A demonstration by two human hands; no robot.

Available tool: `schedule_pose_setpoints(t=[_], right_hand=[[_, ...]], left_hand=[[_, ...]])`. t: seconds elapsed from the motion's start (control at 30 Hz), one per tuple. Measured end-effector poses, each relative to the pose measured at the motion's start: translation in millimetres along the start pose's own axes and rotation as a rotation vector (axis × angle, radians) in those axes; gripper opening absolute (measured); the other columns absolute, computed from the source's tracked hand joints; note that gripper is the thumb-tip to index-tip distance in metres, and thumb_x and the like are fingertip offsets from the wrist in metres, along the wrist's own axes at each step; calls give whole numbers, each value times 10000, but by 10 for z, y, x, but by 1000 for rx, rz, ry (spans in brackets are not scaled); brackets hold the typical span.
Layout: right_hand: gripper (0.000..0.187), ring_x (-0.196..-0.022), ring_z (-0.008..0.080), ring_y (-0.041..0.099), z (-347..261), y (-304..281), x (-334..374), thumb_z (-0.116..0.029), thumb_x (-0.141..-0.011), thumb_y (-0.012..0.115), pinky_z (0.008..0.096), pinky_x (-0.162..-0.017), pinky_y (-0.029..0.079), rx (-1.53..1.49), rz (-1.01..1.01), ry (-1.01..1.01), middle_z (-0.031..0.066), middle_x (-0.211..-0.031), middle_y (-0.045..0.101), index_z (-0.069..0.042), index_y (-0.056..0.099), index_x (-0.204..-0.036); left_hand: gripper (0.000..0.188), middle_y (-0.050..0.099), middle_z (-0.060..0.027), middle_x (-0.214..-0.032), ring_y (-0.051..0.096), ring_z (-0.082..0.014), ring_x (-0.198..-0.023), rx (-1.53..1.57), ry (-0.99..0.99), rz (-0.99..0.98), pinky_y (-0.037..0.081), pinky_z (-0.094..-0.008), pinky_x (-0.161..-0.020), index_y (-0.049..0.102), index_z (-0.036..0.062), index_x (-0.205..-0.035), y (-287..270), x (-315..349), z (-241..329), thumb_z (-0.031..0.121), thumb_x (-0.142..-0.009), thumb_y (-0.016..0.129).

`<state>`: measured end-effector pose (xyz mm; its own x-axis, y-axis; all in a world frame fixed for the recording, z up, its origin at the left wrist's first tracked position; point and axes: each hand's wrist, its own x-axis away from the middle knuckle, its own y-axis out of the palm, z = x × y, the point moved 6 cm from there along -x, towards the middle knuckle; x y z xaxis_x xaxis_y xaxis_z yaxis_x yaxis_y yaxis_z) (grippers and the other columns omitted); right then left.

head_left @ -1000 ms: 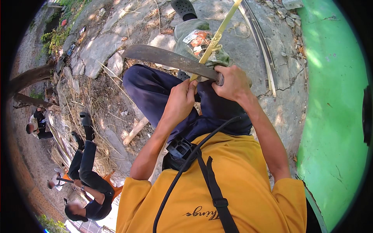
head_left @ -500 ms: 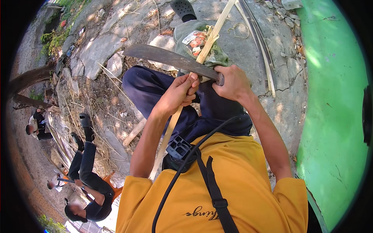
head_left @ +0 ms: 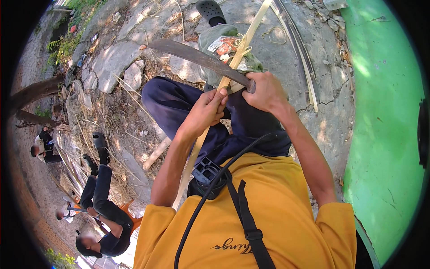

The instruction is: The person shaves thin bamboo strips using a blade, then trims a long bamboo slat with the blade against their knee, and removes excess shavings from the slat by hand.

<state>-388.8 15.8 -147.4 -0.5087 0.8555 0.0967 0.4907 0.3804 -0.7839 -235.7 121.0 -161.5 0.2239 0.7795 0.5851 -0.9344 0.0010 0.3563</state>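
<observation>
My left hand [head_left: 204, 110] is closed around a long pale strip of split wood or bamboo [head_left: 251, 33], which slants from the top of the view down past my left forearm. In my right hand [head_left: 267, 93] is the short handle of a machete [head_left: 190, 53]. Its dark, broad blade points left and lies across the strip just beyond my left fingers. Thin curled shavings [head_left: 244, 48] cling to the strip's edge above the blade. Beneath the strip, a greenish cloth or sack [head_left: 216, 36] with an orange and white patch covers part of my leg.
More long strips [head_left: 301, 54] lie on the cracked ground to the right, beside a green wall [head_left: 380, 112]. A short wooden stick [head_left: 156, 153] rests left of my knee. A person in dark clothes [head_left: 107, 206] sits at lower left, near scattered dry strips [head_left: 118, 166].
The machete's tip has swung upward in the view, so the blade slants more steeply across the strip. My right hand has shifted slightly; my left hand keeps its hold.
</observation>
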Motion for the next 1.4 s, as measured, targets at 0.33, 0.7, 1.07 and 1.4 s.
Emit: schedule_pose_setpoints(t=[0.33,0.7,1.07,1.4], right_hand=[[292,-822,427,707,-27,-9,-31,-251,-714,720,479,-767,577,5,-22,38,225,-817,719,-61,763,-931],[328,-839,428,712,24,-5,-46,-267,-716,740,482,-783,580,-16,-24,24,219,-840,729,-60,772,-969],[278,-846,434,708,109,3,-94,-267,-739,715,506,-792,573,-13,-37,80,226,-861,730,-72,763,-931],[280,-836,442,703,-42,34,53,-272,-741,723,496,-779,573,42,26,-35,234,-851,724,-66,759,-927]], left_hand=[[342,290,90,-684,233,-17,-500,3,-31,70,173,-216,-434,435,146,-864,37,24,-56,380,-1112,456],[348,296,91,-677,229,-15,-496,-11,-15,71,177,-215,-433,438,146,-871,110,-2,33,397,-1112,456],[354,308,93,-679,256,-17,-500,-130,-34,151,193,-220,-435,440,138,-856,46,155,41,370,-1124,428],[372,283,104,-652,243,-8,-496,-19,24,68,203,-211,-436,435,139,-846,59,116,73,395,-1116,440]])
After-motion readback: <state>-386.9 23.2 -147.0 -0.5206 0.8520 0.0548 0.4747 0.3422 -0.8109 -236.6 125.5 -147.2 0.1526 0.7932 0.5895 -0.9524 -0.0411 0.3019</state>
